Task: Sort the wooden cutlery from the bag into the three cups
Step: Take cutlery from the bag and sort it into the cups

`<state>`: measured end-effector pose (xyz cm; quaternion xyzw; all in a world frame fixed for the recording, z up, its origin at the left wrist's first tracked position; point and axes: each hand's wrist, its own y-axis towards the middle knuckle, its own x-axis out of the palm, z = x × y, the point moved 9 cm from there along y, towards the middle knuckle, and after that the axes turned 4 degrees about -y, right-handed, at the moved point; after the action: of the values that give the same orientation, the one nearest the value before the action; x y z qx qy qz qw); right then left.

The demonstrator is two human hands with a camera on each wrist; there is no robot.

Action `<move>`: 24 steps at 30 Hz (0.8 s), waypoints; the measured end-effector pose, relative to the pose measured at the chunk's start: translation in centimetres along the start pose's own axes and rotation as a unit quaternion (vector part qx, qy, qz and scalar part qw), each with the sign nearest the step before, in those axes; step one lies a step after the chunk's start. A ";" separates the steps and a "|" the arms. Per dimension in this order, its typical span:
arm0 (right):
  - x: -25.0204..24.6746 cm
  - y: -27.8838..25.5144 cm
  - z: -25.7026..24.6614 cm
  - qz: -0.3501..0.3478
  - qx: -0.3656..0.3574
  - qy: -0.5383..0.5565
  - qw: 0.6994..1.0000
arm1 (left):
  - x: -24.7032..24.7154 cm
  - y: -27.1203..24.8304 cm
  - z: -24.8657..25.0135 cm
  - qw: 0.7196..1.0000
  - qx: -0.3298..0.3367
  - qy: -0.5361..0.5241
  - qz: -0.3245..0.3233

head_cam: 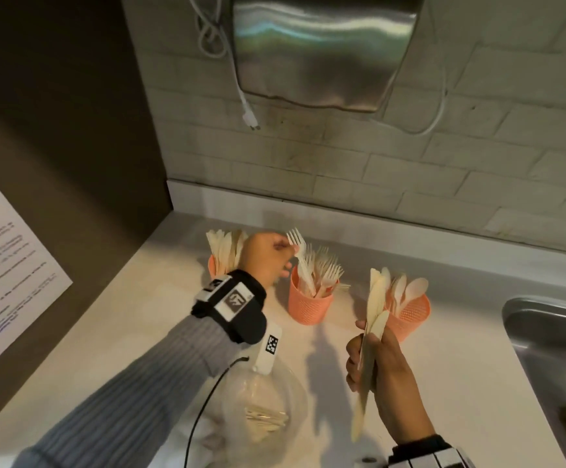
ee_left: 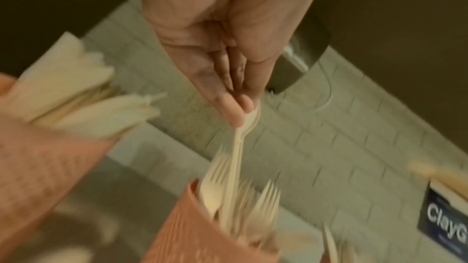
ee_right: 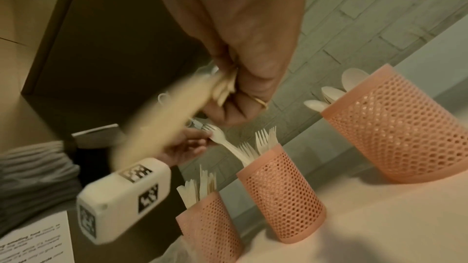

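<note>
Three pink mesh cups stand in a row on the counter: the left cup (head_cam: 211,265) holds knives, the middle cup (head_cam: 310,307) forks, the right cup (head_cam: 413,314) spoons. My left hand (head_cam: 286,256) pinches a fork (head_cam: 297,251) by its neck, tines up, with the handle reaching down into the middle cup (ee_left: 177,227). In the left wrist view the fingertips (ee_left: 238,113) pinch that fork (ee_left: 238,147). My right hand (head_cam: 362,359) grips a bundle of wooden cutlery (head_cam: 374,315) upright, in front of the spoon cup. The clear plastic bag (head_cam: 268,410) lies near me with some cutlery inside.
A steel sink (head_cam: 551,349) borders the counter on the right. A steel dispenser (head_cam: 325,52) and a hanging white cable (head_cam: 248,113) are on the tiled wall. A dark cabinet side with a paper notice (head_cam: 5,282) closes the left.
</note>
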<state>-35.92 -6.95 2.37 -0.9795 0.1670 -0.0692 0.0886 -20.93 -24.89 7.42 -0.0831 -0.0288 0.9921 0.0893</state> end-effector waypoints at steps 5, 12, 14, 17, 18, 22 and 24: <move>0.3 0.1 -4.3 -0.001 -0.147 -0.102 0.984 | 1.1 -0.8 -1.4 0.998 -0.039 -0.004 -0.051; 4.7 5.2 -8.4 -0.016 -0.211 -0.107 0.971 | -8.9 -7.5 -1.5 0.999 0.006 -0.003 -0.038; 7.8 6.8 -9.7 -0.026 -0.238 -0.134 0.962 | -9.5 -10.2 -4.4 0.997 0.008 0.047 -0.060; 12.7 8.8 -10.4 -0.022 -0.257 -0.154 0.954 | -8.3 -13.4 -10.0 0.987 -0.017 0.128 -0.095; 14.0 9.4 -10.1 -0.015 -0.253 -0.158 0.954 | -7.7 -14.2 -11.5 0.982 -0.017 0.156 -0.107; 17.8 11.5 -7.5 -0.008 -0.228 -0.219 0.949 | -6.5 -15.7 -14.5 0.978 -0.021 0.156 -0.134; 19.8 12.4 -5.6 -0.027 -0.207 -0.373 0.904 | -6.4 -15.9 -14.5 0.976 -0.012 0.163 -0.143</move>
<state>-22.24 -25.99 7.45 -0.9341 0.1057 0.3352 -0.0621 -9.53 -9.84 -4.74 -0.2395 -0.0370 0.9418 0.2329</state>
